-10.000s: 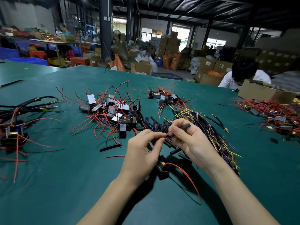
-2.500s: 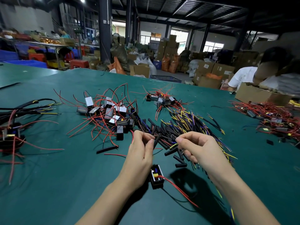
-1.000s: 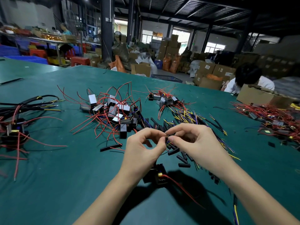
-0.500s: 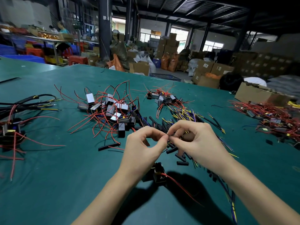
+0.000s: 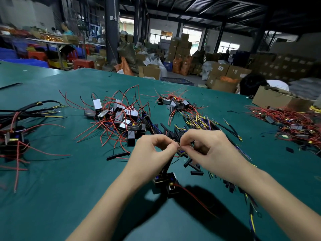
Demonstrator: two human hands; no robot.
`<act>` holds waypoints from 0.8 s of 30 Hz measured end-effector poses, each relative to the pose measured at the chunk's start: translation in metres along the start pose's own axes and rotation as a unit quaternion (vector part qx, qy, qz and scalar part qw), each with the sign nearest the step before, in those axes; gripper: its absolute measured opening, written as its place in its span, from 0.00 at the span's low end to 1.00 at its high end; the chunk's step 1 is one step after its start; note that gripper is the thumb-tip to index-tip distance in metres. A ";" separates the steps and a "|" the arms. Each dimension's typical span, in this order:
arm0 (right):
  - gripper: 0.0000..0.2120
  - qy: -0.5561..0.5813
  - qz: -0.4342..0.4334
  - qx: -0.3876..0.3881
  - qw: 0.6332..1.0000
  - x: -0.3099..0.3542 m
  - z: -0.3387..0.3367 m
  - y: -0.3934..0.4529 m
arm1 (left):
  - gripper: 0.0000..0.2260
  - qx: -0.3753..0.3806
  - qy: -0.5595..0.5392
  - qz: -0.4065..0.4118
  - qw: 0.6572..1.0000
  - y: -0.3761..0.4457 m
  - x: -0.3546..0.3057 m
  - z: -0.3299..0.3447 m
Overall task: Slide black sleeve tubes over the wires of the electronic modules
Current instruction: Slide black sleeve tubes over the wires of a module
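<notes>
My left hand (image 5: 152, 153) and my right hand (image 5: 213, 152) meet fingertip to fingertip above the green table (image 5: 69, 197). The left thumb and forefinger pinch the top of a black sleeve tube (image 5: 167, 165), which runs down to a black module (image 5: 166, 182) hanging just over the table. My right hand pinches the module's thin blue and yellow wire ends (image 5: 181, 152) at the tube's mouth. A red wire (image 5: 194, 197) trails from the module to the right. Loose black sleeve tubes (image 5: 192, 166) lie under my right hand.
A heap of modules with red wires (image 5: 119, 115) lies ahead on the left, with a smaller heap (image 5: 173, 103) behind it. Yellow and purple wires (image 5: 205, 120) lie beyond my hands. Sleeved harnesses (image 5: 13, 136) lie far left. Another pile (image 5: 291, 122), a cardboard box (image 5: 278, 100) and a person (image 5: 251, 84) are at the right.
My right hand, apart from the left 2.5 s ago, has come to its fingertips. The module has lifted off the table and hangs below my hands. In the last half second little has moved.
</notes>
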State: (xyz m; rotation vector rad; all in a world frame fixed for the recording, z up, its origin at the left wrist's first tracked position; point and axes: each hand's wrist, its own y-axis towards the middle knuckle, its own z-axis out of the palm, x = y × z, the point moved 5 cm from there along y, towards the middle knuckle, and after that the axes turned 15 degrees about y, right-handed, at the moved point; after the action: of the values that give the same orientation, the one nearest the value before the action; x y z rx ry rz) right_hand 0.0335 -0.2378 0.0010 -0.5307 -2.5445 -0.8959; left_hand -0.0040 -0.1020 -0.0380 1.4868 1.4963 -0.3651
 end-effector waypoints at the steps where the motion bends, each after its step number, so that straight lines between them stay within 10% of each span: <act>1: 0.04 -0.037 -0.034 0.012 0.999 0.005 0.000 0.000 | 0.10 0.022 -0.015 -0.015 1.000 0.002 0.003 0.001; 7: 0.06 -0.198 -0.153 0.106 0.962 0.012 0.010 -0.004 | 0.12 0.186 -0.104 -0.100 0.972 -0.001 0.015 0.011; 14: 0.06 0.086 0.075 0.041 0.993 -0.014 0.000 0.004 | 0.06 0.016 -0.002 0.052 0.999 -0.002 -0.001 0.006; 24: 0.06 0.312 0.345 0.084 0.882 -0.035 0.001 0.001 | 0.05 -0.033 0.129 0.131 0.982 -0.008 -0.007 0.010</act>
State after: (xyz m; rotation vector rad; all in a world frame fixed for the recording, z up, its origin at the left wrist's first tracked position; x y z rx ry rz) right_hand 0.0637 -0.2437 -0.0158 -0.8499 -1.6381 -0.4612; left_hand -0.0080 -0.1155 -0.0407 1.7015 1.4686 0.0370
